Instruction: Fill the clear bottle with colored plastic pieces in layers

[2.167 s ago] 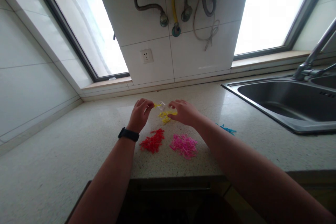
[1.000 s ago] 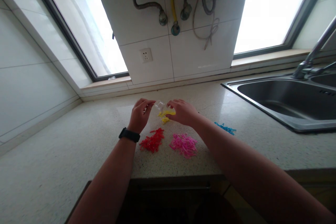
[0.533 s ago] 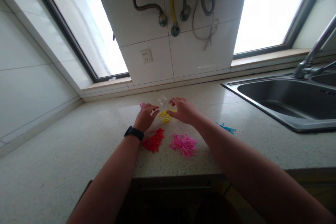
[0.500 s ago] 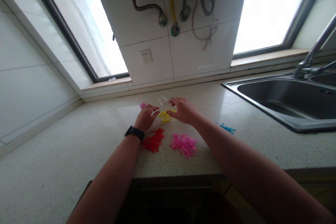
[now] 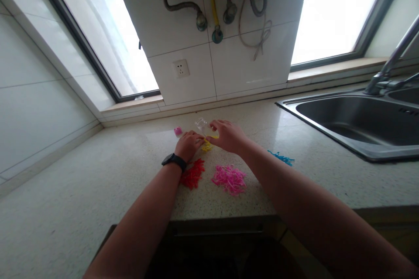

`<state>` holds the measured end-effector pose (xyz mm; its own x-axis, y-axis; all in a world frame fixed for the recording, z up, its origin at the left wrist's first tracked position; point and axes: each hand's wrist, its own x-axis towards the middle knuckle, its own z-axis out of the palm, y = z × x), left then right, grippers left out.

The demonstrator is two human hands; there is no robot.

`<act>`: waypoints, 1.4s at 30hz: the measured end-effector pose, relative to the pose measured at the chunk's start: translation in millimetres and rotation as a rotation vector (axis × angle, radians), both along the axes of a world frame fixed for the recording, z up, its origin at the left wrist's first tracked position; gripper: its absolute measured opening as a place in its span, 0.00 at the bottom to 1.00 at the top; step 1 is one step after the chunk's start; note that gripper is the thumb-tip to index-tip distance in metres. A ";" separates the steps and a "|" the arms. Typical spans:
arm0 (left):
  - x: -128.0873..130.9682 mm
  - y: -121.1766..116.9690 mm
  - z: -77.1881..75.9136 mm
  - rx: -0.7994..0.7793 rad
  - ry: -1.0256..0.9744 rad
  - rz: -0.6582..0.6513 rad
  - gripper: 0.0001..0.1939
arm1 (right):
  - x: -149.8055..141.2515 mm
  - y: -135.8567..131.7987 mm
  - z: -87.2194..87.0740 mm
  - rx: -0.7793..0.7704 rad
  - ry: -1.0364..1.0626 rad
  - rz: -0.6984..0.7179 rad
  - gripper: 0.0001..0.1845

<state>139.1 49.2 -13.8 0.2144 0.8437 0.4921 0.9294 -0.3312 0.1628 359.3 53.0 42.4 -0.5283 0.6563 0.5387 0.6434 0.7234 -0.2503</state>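
My left hand (image 5: pixel 190 144), with a black watch on its wrist, has its fingers closed at the left edge of a pile of small thin yellow strips (image 5: pixel 206 146). Its fingertips seem to pinch some of them, though the grip is partly hidden. My right hand (image 5: pixel 226 135) hovers over the pile's right side, thumb and fingers apart, with the thumb close to the left fingertips. Just beyond both hands is a clear plastic container (image 5: pixel 200 124). A small pink object, perhaps a lid (image 5: pixel 177 130), lies behind my left hand.
Nearer on the speckled counter (image 5: pixel 108 170) lie a red pile of strips (image 5: pixel 194 175) and a pink pile (image 5: pixel 230 179). Blue strips (image 5: pixel 282 158) lie beyond my right forearm. A steel sink (image 5: pixel 347 122) with a faucet (image 5: pixel 381 79) is at the right; a tiled wall stands behind.
My left hand has moved right and its fingers have closed at the yellow strips, showing more of the pink object. My right hand has barely moved.
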 end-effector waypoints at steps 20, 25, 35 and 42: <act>-2.7 -6.7 11.3 0.057 -0.117 -0.021 0.06 | 3.0 0.1 1.1 -0.007 -0.029 -0.022 0.23; -2.5 -14.8 21.8 0.177 -0.174 -0.006 0.05 | 4.8 2.1 0.5 0.006 -0.029 -0.037 0.22; -4.1 -40.9 48.9 0.431 -0.409 0.024 0.09 | 6.6 5.5 -0.6 0.034 -0.061 -0.085 0.22; 0.7 -45.1 50.4 0.420 -0.294 0.006 0.08 | 5.3 1.2 0.9 0.067 -0.095 -0.061 0.21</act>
<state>139.8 4.1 36.7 0.0116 0.5614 0.8275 0.8663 -0.4189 0.2720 364.6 54.2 43.4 -0.5392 0.6532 0.5316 0.7052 0.6952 -0.1389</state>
